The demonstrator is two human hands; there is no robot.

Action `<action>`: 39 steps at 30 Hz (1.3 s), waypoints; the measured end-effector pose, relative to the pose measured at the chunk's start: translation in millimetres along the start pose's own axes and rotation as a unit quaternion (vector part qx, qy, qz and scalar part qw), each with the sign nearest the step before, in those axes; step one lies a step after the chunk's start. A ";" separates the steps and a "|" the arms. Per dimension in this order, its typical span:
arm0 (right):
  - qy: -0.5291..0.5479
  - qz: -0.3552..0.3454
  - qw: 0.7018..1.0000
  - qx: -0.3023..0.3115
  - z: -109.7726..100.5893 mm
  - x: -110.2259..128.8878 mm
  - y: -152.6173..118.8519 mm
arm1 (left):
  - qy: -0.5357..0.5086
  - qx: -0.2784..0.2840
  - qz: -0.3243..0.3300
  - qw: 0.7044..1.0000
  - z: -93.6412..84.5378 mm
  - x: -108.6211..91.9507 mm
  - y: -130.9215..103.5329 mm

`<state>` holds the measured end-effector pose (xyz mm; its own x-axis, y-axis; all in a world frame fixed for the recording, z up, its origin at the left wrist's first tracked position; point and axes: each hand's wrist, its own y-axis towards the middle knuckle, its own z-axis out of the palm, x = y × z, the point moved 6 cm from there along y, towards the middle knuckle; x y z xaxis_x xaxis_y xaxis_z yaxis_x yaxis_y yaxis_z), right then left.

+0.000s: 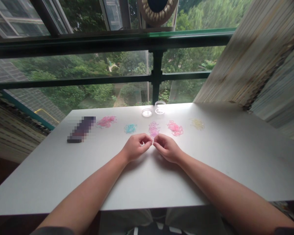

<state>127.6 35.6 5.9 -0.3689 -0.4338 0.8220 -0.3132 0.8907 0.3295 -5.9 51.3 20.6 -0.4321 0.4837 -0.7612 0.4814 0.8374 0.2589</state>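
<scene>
My left hand (136,147) and my right hand (168,148) meet over the middle of the white table, each with thumb and forefinger pinched. Between the fingertips shows a tiny pale piece (152,142), too small to name; both hands seem to grip it. Just beyond the fingers lies a pile of small purple loops (154,128), like little elastic bands or clips. A teal pile (130,128) of similar loops is to its left, and a pink pile (175,128) to its right. The lower edge of the purple pile is partly hidden by my fingers.
Farther left lie another pink pile (107,121) and a dark, pixelated flat object (81,130). A yellow pile (197,123) is off to the right. A clear round container (160,107) and a clear lid (147,113) stand near the table's (63,182) window edge.
</scene>
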 end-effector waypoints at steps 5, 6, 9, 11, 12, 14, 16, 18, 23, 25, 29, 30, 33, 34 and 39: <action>0.018 -0.002 1.000 0.009 0.6 -0.5 -0.6 | -0.006 -0.018 -0.005 1.000 -2.9 1.7 1.6; 0.022 0.000 1.000 0.011 0.6 -0.5 -0.8 | -0.002 -0.021 -0.005 1.000 -4.3 1.9 1.9; 0.032 0.007 0.999 0.011 -0.2 -1.0 -1.3 | 0.039 -0.034 -0.005 0.999 -15.4 6.1 2.2; 0.041 0.012 0.999 0.009 -0.8 -2.1 -1.9 | 0.090 -0.053 -0.016 0.994 -31.4 15.7 1.2; 0.046 0.015 0.999 0.010 -1.0 -2.8 -2.4 | 0.121 -0.065 -0.027 0.990 -42.3 23.1 0.1; 0.057 0.023 0.998 0.014 -1.3 -4.3 -3.4 | 0.184 -0.102 -0.068 0.975 -69.3 43.2 -3.8; 0.065 0.030 0.997 0.017 -2.6 -5.0 -4.6 | 0.240 -0.137 -0.126 0.953 -98.7 67.1 -9.6; 0.066 0.036 0.997 0.016 -5.2 -5.1 -5.6 | 0.284 -0.173 -0.193 0.923 -126.5 89.8 -17.1; 0.068 0.058 0.995 0.033 -9.5 -7.5 -8.8 | 0.333 -0.194 -0.298 0.873 -161.6 122.5 -30.6; 0.075 0.066 0.994 0.044 -9.8 -9.4 -10.2 | 0.341 -0.193 -0.303 0.869 -163.9 125.4 -32.0; 0.056 0.068 0.995 0.048 -11.6 -11.7 -12.0 | 0.323 -0.217 -0.307 0.869 -164.3 127.0 -34.9; 0.052 0.066 0.995 0.048 -12.0 -11.8 -12.1 | 0.308 -0.226 -0.309 0.871 -164.3 127.6 -35.8; 0.046 0.057 0.996 0.054 -12.2 -10.9 -11.8 | 0.252 -0.250 -0.305 0.884 -164.1 128.9 -37.8; 0.041 0.054 0.996 0.056 -12.0 -10.6 -11.6 | 0.240 -0.251 -0.304 0.887 -163.8 129.1 -37.9; 0.006 0.052 0.997 0.060 -11.8 -9.8 -10.7 | 0.270 -0.221 -0.295 0.890 -162.7 124.8 -35.7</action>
<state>145.0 31.9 -0.2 -0.3954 -0.3372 0.8544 -0.3760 0.9081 0.1844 -201.1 123.2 13.1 -0.8709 -0.1204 -0.4765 -0.2449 0.9469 0.2084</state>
